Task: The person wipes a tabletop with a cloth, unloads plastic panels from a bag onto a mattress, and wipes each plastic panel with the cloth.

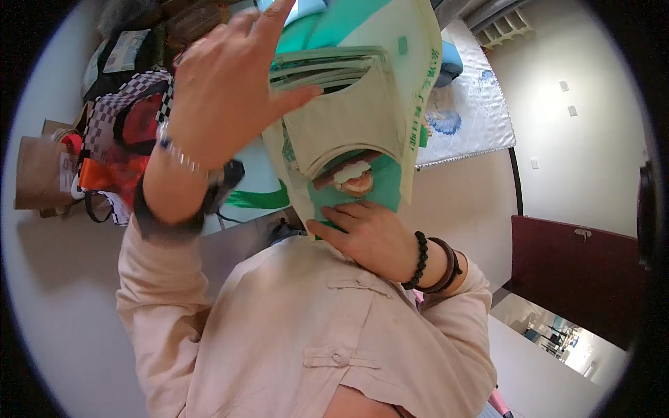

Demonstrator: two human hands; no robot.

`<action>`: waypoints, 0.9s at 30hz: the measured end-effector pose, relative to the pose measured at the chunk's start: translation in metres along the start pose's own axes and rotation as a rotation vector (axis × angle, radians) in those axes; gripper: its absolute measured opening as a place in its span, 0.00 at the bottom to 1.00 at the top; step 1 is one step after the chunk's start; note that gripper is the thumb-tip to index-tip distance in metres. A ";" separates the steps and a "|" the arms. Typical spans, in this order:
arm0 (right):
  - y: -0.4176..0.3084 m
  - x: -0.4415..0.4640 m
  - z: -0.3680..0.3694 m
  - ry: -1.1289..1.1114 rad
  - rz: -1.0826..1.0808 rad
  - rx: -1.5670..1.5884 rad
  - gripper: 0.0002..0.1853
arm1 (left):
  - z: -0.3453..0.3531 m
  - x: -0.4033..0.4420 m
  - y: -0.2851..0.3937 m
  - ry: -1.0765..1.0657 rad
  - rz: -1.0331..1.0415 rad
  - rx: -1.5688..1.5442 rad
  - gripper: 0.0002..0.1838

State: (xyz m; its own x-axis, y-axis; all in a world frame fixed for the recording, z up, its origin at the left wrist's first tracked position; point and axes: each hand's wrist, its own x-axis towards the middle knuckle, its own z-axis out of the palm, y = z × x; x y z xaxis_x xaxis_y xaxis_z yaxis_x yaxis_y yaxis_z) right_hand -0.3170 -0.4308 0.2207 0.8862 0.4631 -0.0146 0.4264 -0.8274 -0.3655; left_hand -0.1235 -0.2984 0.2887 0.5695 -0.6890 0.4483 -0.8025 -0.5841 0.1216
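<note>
My left hand [230, 83] is raised at the upper left, fingers stretched and thumb spread, with nothing seen in it. It is above the left side of a layered stack of pale bag-like sheets [341, 129] with curved cut-out edges. A large white-and-green sheet or bag [421, 70] with green writing extends behind the stack. My right hand [369, 237] lies on the green near end [387, 188], fingers fairly flat and thumb apart. Just beyond its fingertips, a pink-and-white shape [357, 180] shows in the lower cut-out; whether it is printed or solid is unclear.
On the left are a black-and-white checkered bag [111, 104] with red contents and a brown paper bag or box [40, 171]. A white cloth [474, 118] with blue flowers covers a surface at the upper right. Farther right stands a dark red panel [571, 272] with a latch.
</note>
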 end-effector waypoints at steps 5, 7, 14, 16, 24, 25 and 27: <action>0.002 -0.012 -0.003 0.081 -0.011 0.015 0.21 | 0.017 0.003 -0.012 -0.061 0.039 -0.067 0.15; 0.001 -0.011 -0.025 -0.101 0.040 0.158 0.24 | 0.018 -0.004 -0.006 0.090 0.138 -0.243 0.13; 0.020 0.018 -0.037 0.368 0.176 -0.297 0.33 | -0.004 -0.016 0.009 0.006 0.054 -0.415 0.11; 0.028 0.018 -0.021 0.230 0.215 -0.247 0.36 | -0.004 -0.019 0.008 0.020 0.016 -0.523 0.10; 0.042 0.050 -0.035 0.517 0.207 -0.409 0.29 | -0.004 -0.024 0.021 -0.057 0.046 -0.541 0.08; 0.049 0.059 -0.036 0.594 0.207 -0.436 0.28 | -0.003 -0.024 0.023 -0.057 0.053 -0.547 0.08; 0.062 0.071 -0.031 0.455 0.271 -0.383 0.28 | -0.003 -0.024 0.024 -0.049 0.038 -0.553 0.08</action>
State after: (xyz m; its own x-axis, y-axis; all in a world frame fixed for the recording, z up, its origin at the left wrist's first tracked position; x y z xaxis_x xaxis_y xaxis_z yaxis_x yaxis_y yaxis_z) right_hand -0.2217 -0.4591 0.2258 0.9238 0.1108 0.3666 0.1369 -0.9895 -0.0460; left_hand -0.1566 -0.2949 0.2835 0.5355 -0.7320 0.4213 -0.7890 -0.2556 0.5587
